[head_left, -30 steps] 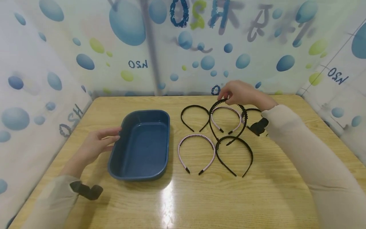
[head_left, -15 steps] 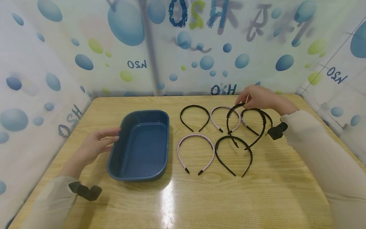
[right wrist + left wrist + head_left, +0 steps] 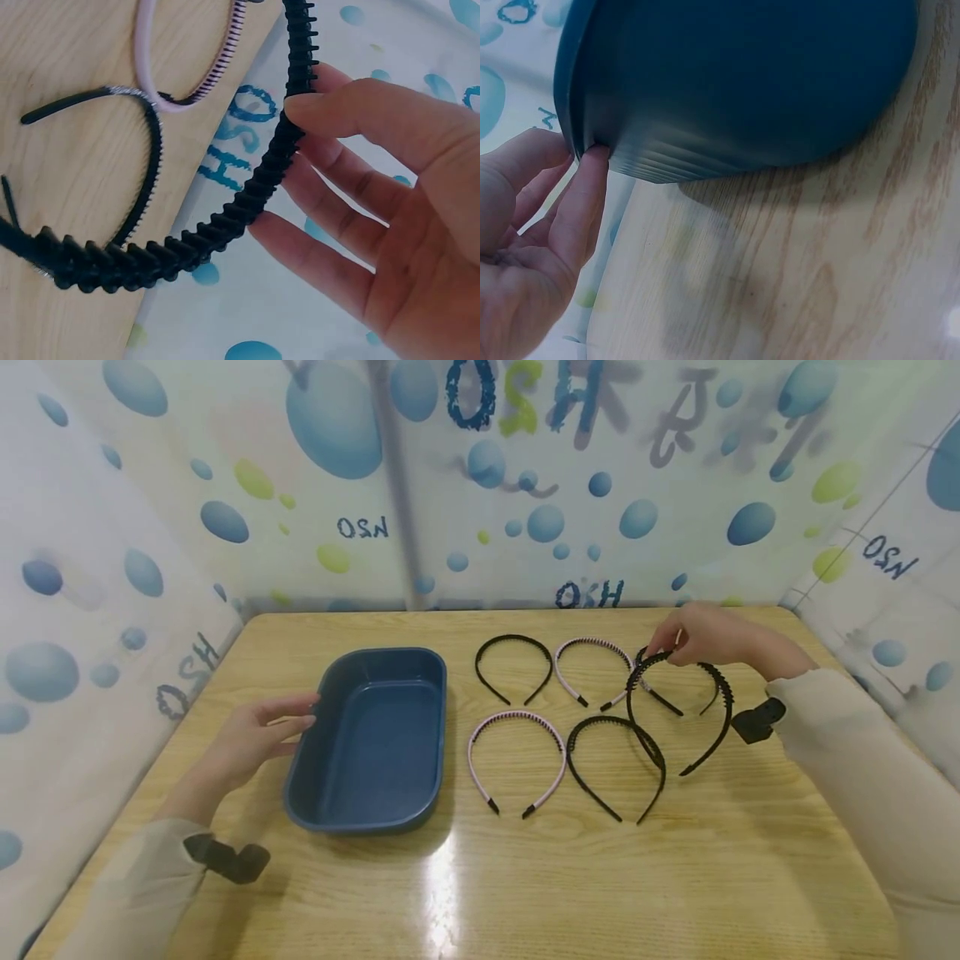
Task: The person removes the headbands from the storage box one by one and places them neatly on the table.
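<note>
My right hand [image 3: 723, 635] pinches a black toothed headband [image 3: 225, 223] by its arch between thumb and fingers. It hangs over the right side of the table and overlaps a black headband with silvery glitter [image 3: 154, 161] in the head view. One of its ends crosses in front of the near black headband [image 3: 611, 720]. My left hand [image 3: 240, 743] pinches the left rim of a blue basin [image 3: 375, 752], thumb on the outer wall and fingers at the rim in the left wrist view. Nothing lies inside the basin.
On the wooden table [image 3: 525, 893], a near pink headband [image 3: 517, 714] lies right of the basin. Behind it are a thin black headband [image 3: 513, 637] and a far pink headband [image 3: 592, 642]. A bubble-patterned sheet [image 3: 450, 485] covers the wall behind.
My right hand has moved right and slightly nearer with the black toothed headband, from over the far pink headband to the glittery one. My left hand stays at the basin's rim.
</note>
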